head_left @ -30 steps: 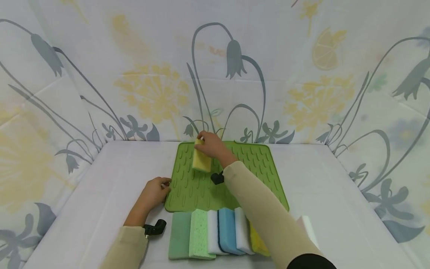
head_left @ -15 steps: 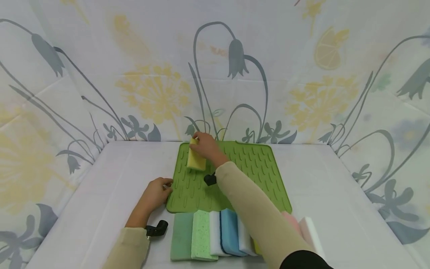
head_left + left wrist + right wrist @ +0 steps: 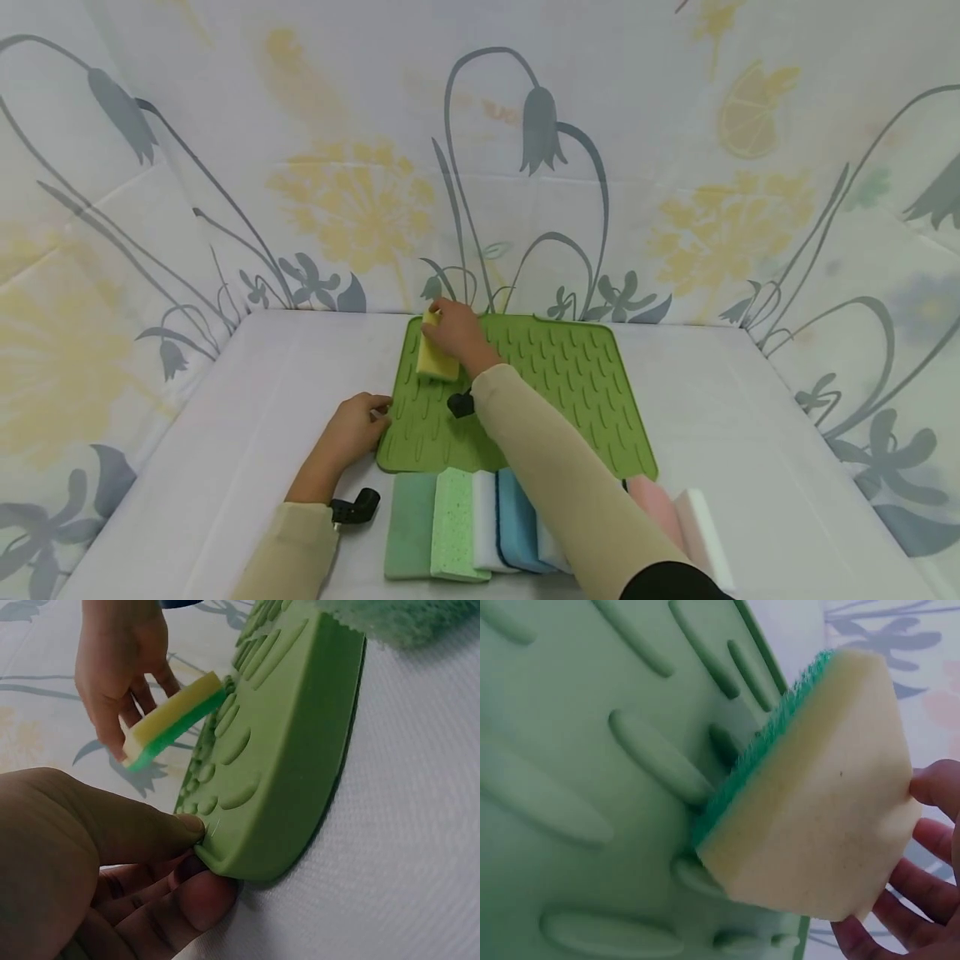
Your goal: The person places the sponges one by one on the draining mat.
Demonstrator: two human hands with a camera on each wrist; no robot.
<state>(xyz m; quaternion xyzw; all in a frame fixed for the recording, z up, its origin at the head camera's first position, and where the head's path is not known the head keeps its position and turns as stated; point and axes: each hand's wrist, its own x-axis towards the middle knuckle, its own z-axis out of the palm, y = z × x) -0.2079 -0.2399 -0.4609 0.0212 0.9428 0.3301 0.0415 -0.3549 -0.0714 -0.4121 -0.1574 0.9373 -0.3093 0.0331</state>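
Note:
A green ridged silicone mat [image 3: 570,375] lies on the table, raised rim along its edges. At its near-left side my left hand [image 3: 356,429] pinches the rim, the thumb [image 3: 154,832] on top and a fingertip against the outer side. Over the mat's far-left part, my right hand [image 3: 459,333] grips a yellow sponge [image 3: 435,358] by its upper end. The sponge is tilted, its green scouring layer [image 3: 761,754] turned down to the mat. Its lower end [image 3: 727,874] seems to meet the ridges; the exact contact is hard to tell.
Along the mat's near edge stands a row of sponges: a dull green one [image 3: 410,525], a speckled light green one [image 3: 456,525], a blue one [image 3: 517,525], a pink one [image 3: 654,504] and a white one [image 3: 701,533]. My right forearm [image 3: 570,467] covers part of the row.
My right hand has moved left over the mat with the sponge, and more of the pink sponge shows beside the forearm. The left hand stays at the rim. The head view shifted slightly.

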